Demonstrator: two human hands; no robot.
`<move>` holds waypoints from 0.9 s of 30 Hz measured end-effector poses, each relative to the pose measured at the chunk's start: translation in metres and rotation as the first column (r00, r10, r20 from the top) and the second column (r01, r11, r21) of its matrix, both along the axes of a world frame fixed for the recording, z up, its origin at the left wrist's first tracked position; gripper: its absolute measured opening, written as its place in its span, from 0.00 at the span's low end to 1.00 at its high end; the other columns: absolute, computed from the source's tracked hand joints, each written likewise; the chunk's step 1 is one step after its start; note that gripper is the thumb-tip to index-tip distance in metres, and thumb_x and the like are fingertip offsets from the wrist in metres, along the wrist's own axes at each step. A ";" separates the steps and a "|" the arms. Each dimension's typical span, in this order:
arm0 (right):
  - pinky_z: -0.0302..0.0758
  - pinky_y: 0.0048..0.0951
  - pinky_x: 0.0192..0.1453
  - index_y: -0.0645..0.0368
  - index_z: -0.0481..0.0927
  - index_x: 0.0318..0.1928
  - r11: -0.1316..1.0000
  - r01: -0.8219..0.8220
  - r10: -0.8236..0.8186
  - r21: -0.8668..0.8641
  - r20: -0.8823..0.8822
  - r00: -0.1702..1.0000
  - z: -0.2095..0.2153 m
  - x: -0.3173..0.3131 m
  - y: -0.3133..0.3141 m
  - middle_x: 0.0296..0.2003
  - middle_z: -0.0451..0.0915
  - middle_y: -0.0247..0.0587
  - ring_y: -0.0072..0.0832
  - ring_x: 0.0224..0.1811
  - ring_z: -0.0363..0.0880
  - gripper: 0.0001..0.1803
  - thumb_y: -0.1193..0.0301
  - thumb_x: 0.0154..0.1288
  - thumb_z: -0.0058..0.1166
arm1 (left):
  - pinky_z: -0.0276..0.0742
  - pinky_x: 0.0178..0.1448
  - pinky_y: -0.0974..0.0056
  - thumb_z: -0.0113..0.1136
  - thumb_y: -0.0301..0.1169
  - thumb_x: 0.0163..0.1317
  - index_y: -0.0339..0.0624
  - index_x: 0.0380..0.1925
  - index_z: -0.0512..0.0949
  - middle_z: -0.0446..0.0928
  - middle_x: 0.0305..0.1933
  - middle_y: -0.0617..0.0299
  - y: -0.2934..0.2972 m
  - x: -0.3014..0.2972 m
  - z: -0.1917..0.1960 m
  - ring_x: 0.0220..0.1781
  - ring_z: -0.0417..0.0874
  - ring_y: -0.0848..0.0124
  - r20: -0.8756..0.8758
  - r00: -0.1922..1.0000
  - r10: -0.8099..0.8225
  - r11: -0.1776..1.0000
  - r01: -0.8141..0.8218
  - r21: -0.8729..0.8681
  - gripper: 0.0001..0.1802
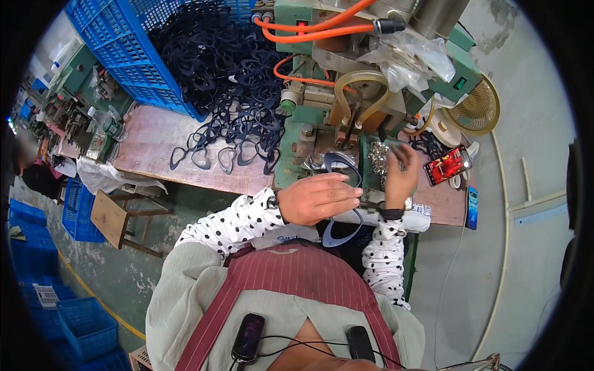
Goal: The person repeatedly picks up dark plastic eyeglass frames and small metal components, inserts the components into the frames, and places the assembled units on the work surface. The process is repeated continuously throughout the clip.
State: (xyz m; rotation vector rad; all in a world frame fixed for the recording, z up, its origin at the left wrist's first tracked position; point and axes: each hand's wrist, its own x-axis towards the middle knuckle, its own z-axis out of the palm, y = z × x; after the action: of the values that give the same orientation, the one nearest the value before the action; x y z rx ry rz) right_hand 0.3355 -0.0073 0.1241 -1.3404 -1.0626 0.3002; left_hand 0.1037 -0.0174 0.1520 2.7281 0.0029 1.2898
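Note:
My left hand (318, 199) is closed, fingers together, on a dark blue loop-shaped piece (340, 240). Its loops show above and below the hand; the middle is hidden behind my fingers. This hand is in front of the green bench press (307, 137). My right hand (402, 176) is at a heap of small shiny metal parts (378, 159) to the right of the press's work spot. Its fingers are curled and slightly blurred, and I cannot make out what is between them. Many similar dark blue loop pieces (226, 154) lie on the table to the left.
A blue crate (139, 80) tips more loop pieces onto the table. Orange hoses (322, 31) cross the press top. On the right are a phone with a lit red screen (447, 166), a blue phone (472, 208) and a fan (475, 106). A wooden stool (110, 219) stands left.

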 end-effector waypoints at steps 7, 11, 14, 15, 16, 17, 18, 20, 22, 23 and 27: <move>0.76 0.30 0.45 0.64 0.77 0.46 0.971 0.039 -0.023 -0.234 0.073 0.997 -0.065 0.079 -0.012 0.38 0.84 0.43 0.32 0.38 0.83 0.15 0.75 0.58 0.60 | 0.75 0.61 0.52 0.59 0.22 0.57 0.33 0.53 0.74 0.76 0.57 0.47 0.009 0.002 -0.002 0.54 0.79 0.58 -0.039 0.997 -0.059 0.998 0.058 -0.034 0.22; 0.77 0.35 0.44 0.64 0.77 0.47 0.861 0.193 0.039 -0.470 0.442 0.896 -0.026 0.066 -0.041 0.38 0.83 0.52 0.42 0.39 0.83 0.18 0.69 0.58 0.61 | 0.75 0.60 0.53 0.60 0.22 0.58 0.33 0.51 0.75 0.77 0.56 0.48 0.004 0.003 0.001 0.52 0.80 0.59 -0.012 1.000 0.004 1.000 -0.005 -0.019 0.20; 0.76 0.45 0.43 0.64 0.76 0.45 0.868 0.293 0.097 -0.401 0.715 0.692 -0.045 0.058 -0.040 0.37 0.78 0.56 0.54 0.37 0.79 0.20 0.64 0.56 0.64 | 0.75 0.61 0.53 0.59 0.22 0.57 0.33 0.52 0.76 0.78 0.55 0.49 0.003 0.005 -0.001 0.51 0.81 0.60 0.001 1.000 0.021 1.000 -0.021 -0.008 0.20; 0.76 0.47 0.43 0.64 0.76 0.44 0.869 0.323 0.107 -0.375 0.779 0.618 -0.050 0.050 -0.036 0.36 0.77 0.55 0.55 0.37 0.78 0.20 0.64 0.55 0.64 | 0.75 0.61 0.53 0.59 0.22 0.57 0.33 0.52 0.76 0.78 0.55 0.49 0.003 0.005 -0.001 0.51 0.81 0.60 0.005 0.999 0.034 0.999 -0.034 -0.005 0.20; 0.75 0.50 0.43 0.63 0.75 0.43 0.841 0.352 0.105 -0.410 0.763 0.638 -0.058 0.049 -0.027 0.36 0.75 0.55 0.57 0.36 0.77 0.20 0.65 0.55 0.64 | 0.75 0.61 0.52 0.58 0.22 0.57 0.34 0.52 0.76 0.78 0.55 0.49 0.002 0.002 0.000 0.51 0.81 0.61 0.004 0.999 0.049 0.999 -0.049 -0.001 0.21; 0.75 0.48 0.42 0.63 0.77 0.40 0.889 0.320 0.059 -0.327 0.776 0.628 -0.075 0.062 -0.015 0.35 0.78 0.54 0.56 0.37 0.78 0.16 0.66 0.56 0.63 | 0.72 0.65 0.50 0.56 0.22 0.56 0.34 0.53 0.75 0.77 0.57 0.51 0.003 0.002 -0.003 0.54 0.80 0.61 -0.014 1.000 0.021 0.999 -0.021 -0.032 0.22; 0.75 0.45 0.41 0.64 0.78 0.38 0.911 0.248 0.054 -0.330 0.690 0.721 -0.075 0.065 -0.006 0.34 0.79 0.53 0.53 0.36 0.79 0.13 0.67 0.57 0.62 | 0.69 0.67 0.49 0.56 0.23 0.56 0.35 0.53 0.76 0.76 0.58 0.52 -0.002 -0.001 0.000 0.55 0.79 0.61 -0.031 0.998 0.061 0.998 -0.062 -0.028 0.22; 0.75 0.41 0.40 0.64 0.81 0.34 0.945 0.134 0.026 -0.299 0.476 0.879 -0.074 0.068 0.002 0.31 0.81 0.50 0.46 0.34 0.80 0.09 0.69 0.59 0.60 | 0.60 0.71 0.45 0.56 0.25 0.57 0.41 0.52 0.77 0.74 0.62 0.58 -0.010 -0.008 -0.004 0.61 0.76 0.63 -0.029 0.982 0.188 0.981 -0.186 0.044 0.21; 0.75 0.37 0.40 0.64 0.82 0.35 0.971 0.108 -0.017 -0.215 0.388 0.921 -0.079 0.074 -0.001 0.29 0.82 0.48 0.40 0.32 0.80 0.08 0.71 0.60 0.59 | 0.62 0.69 0.47 0.60 0.27 0.54 0.49 0.51 0.78 0.75 0.61 0.61 -0.016 -0.021 -0.015 0.59 0.75 0.63 0.064 0.930 0.362 0.928 -0.366 0.065 0.22; 0.75 0.36 0.40 0.63 0.83 0.36 0.979 0.123 -0.042 -0.164 0.426 0.904 -0.081 0.073 -0.003 0.29 0.82 0.48 0.38 0.31 0.80 0.08 0.71 0.61 0.59 | 0.63 0.67 0.49 0.61 0.28 0.52 0.51 0.51 0.79 0.75 0.60 0.61 -0.014 -0.032 -0.026 0.58 0.75 0.63 0.111 0.891 0.440 0.892 -0.448 0.060 0.22; 0.76 0.33 0.43 0.59 0.85 0.39 0.961 0.173 -0.086 -0.215 0.363 0.928 -0.077 0.065 -0.008 0.33 0.84 0.46 0.37 0.36 0.81 0.09 0.68 0.62 0.60 | 0.70 0.46 0.55 0.60 0.18 0.46 0.40 0.38 0.81 0.78 0.43 0.53 0.021 -0.114 -0.076 0.42 0.76 0.56 0.152 0.541 0.827 0.561 -0.809 -0.175 0.16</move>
State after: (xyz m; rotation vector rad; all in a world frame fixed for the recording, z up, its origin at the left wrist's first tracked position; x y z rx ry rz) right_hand 0.4006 -0.0158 0.0474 -1.7244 -1.2532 0.0927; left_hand -0.0107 0.0038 0.0758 2.5033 1.4618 1.6912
